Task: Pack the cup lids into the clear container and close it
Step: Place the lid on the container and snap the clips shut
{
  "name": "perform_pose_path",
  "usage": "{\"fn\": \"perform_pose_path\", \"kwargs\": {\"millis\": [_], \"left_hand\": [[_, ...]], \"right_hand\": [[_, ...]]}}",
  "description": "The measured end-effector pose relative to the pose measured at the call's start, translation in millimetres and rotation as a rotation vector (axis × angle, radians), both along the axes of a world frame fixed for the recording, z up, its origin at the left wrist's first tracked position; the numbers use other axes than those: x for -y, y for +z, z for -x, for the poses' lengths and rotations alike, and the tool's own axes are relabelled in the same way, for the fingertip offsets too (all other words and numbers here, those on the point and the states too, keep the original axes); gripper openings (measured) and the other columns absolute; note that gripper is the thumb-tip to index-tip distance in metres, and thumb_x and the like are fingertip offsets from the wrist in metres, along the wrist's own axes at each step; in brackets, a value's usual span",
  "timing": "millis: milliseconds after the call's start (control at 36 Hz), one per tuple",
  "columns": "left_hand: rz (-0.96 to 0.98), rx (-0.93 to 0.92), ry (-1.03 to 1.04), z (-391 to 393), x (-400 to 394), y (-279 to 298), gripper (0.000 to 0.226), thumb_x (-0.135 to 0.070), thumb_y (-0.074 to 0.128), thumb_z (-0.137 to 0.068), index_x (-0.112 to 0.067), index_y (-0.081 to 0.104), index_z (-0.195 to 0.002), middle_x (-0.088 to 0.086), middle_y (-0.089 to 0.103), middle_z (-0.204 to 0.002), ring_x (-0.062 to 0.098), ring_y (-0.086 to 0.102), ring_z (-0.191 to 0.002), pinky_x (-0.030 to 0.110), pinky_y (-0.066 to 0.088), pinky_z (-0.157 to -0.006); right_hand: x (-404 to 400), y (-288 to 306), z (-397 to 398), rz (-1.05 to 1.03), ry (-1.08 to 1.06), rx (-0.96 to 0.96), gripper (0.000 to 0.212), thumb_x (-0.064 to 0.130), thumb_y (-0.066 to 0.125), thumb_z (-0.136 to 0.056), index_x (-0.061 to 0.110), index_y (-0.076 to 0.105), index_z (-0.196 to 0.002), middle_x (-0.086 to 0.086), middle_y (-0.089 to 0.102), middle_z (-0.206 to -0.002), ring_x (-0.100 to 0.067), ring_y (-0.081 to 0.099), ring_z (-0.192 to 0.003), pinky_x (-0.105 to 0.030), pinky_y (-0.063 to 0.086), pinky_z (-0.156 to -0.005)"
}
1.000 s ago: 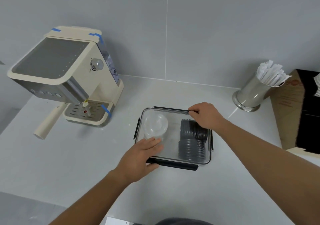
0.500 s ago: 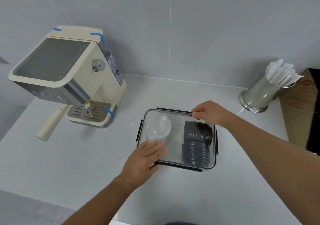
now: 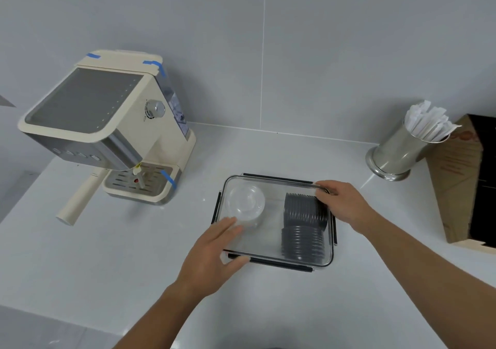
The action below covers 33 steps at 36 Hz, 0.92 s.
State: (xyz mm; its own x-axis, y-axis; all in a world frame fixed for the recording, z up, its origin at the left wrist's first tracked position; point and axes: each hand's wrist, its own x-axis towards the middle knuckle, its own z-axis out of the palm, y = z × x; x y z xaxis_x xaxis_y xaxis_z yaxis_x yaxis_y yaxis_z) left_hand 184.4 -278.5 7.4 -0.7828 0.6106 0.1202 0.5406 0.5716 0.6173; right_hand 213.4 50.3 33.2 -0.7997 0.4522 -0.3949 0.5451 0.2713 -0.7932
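The clear container (image 3: pixel 273 237) sits on the white counter with its transparent lid laid on top. Inside, a stack of clear cup lids (image 3: pixel 245 203) lies on the left and rows of dark grey cup lids (image 3: pixel 303 230) on the right. My left hand (image 3: pixel 212 254) rests flat on the near-left corner, thumb hooked at the front edge by the black front latch (image 3: pixel 281 264). My right hand (image 3: pixel 343 203) grips the far-right corner of the lid with curled fingers. The far latch (image 3: pixel 279 178) is a thin black strip.
A cream espresso machine (image 3: pixel 107 133) with a protruding handle (image 3: pixel 77 201) stands at the left. A steel canister of wrapped straws (image 3: pixel 394 155) and a brown box (image 3: pixel 461 182) stand at the right, against the grey tiled wall.
My right hand has slid along the far edge to the far-right corner. My left hand stays on the near-left corner. The view has shifted slightly.
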Motion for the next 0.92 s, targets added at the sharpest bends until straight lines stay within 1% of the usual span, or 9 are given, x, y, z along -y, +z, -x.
{"fn": "perform_pose_path", "kwargs": {"millis": [56, 83, 194, 333, 417, 500, 639, 750, 917], "left_hand": [[-0.003, 0.059, 0.118, 4, 5, 2, 0.057, -0.035, 0.079, -0.08, -0.021, 0.061, -0.132, -0.012, 0.048, -0.141, 0.005, 0.042, -0.132, 0.025, 0.035, -0.109], [-0.013, 0.107, 0.186, 7, 8, 3, 0.056, -0.032, 0.078, -0.082, -0.021, 0.06, -0.134, -0.012, 0.048, -0.14, 0.006, 0.044, -0.131, 0.026, 0.035, -0.108], [-0.123, 0.409, 0.441, 21, 10, 3, 0.057, -0.027, 0.075, -0.085, -0.022, 0.055, -0.138, -0.005, 0.058, -0.132, 0.011, 0.058, -0.114, 0.024, 0.043, -0.098], [-0.27, 0.717, 0.559, 34, 1, 4, 0.047, -0.02, 0.073, -0.086, -0.021, 0.062, -0.131, 0.001, 0.072, -0.113, 0.013, 0.069, -0.099, 0.024, 0.051, -0.085], [-0.359, 0.753, 0.578, 36, -4, 5, 0.034, -0.008, 0.07, -0.086, -0.019, 0.07, -0.119, -0.008, 0.076, -0.096, 0.003, 0.072, -0.083, 0.01, 0.052, -0.066], [-0.402, 0.757, 0.577, 36, -6, 5, 0.028, -0.007, 0.069, -0.087, -0.026, 0.072, -0.108, -0.016, 0.077, -0.086, -0.001, 0.071, -0.079, 0.008, 0.052, -0.06], [-0.446, 0.785, 0.578, 45, -6, 7, 0.031, -0.007, 0.069, -0.087, -0.024, 0.072, -0.113, -0.006, 0.078, -0.1, 0.01, 0.073, -0.09, 0.013, 0.054, -0.068], [-0.474, 0.795, 0.563, 64, -9, 10, 0.031, -0.006, 0.07, -0.087, -0.023, 0.073, -0.113, -0.004, 0.078, -0.1, 0.012, 0.073, -0.089, 0.019, 0.057, -0.073], [-0.456, 0.774, 0.553, 88, -19, 9, 0.033, -0.007, 0.069, -0.088, -0.016, 0.07, -0.12, 0.002, 0.076, -0.105, 0.015, 0.07, -0.088, 0.019, 0.053, -0.075]], "right_hand": [[2, 2, -14, 0.084, -0.063, -0.029, 0.023, 0.022, 0.064, -0.09, 0.043, 0.073, -0.086, 0.017, 0.073, -0.098, -0.006, 0.066, -0.094, -0.024, 0.047, -0.076], [3, 2, -21, 0.143, -0.097, -0.03, 0.026, 0.019, 0.065, -0.09, 0.043, 0.074, -0.085, 0.016, 0.075, -0.094, -0.007, 0.068, -0.089, -0.026, 0.05, -0.076], [12, -1, -51, 0.379, -0.208, -0.014, 0.024, 0.007, 0.064, -0.09, 0.025, 0.071, -0.105, 0.005, 0.079, -0.086, -0.013, 0.073, -0.074, -0.028, 0.058, -0.061], [27, -4, -73, 0.492, -0.293, -0.035, 0.035, -0.001, 0.066, -0.087, 0.026, 0.066, -0.109, -0.007, 0.079, -0.085, -0.019, 0.074, -0.07, -0.028, 0.059, -0.058], [33, -4, -76, 0.455, -0.334, -0.046, 0.038, -0.007, 0.065, -0.085, 0.019, 0.067, -0.114, -0.007, 0.079, -0.083, -0.018, 0.074, -0.069, -0.028, 0.058, -0.06], [37, -2, -75, 0.416, -0.353, -0.049, 0.04, -0.009, 0.064, -0.084, 0.012, 0.067, -0.118, -0.009, 0.079, -0.086, -0.02, 0.074, -0.071, -0.035, 0.058, -0.068], [37, 0, -66, 0.411, -0.377, -0.058, 0.04, -0.01, 0.064, -0.084, 0.012, 0.067, -0.118, -0.011, 0.079, -0.088, -0.022, 0.075, -0.072, -0.036, 0.058, -0.069], [35, 2, -51, 0.409, -0.391, -0.07, 0.041, -0.01, 0.064, -0.084, 0.011, 0.067, -0.118, -0.013, 0.078, -0.09, -0.021, 0.073, -0.069, -0.035, 0.058, -0.067], [31, 3, -29, 0.39, -0.394, -0.068, 0.037, -0.011, 0.06, -0.083, 0.008, 0.07, -0.114, -0.009, 0.077, -0.079, -0.018, 0.068, -0.06, -0.032, 0.056, -0.063]]}}
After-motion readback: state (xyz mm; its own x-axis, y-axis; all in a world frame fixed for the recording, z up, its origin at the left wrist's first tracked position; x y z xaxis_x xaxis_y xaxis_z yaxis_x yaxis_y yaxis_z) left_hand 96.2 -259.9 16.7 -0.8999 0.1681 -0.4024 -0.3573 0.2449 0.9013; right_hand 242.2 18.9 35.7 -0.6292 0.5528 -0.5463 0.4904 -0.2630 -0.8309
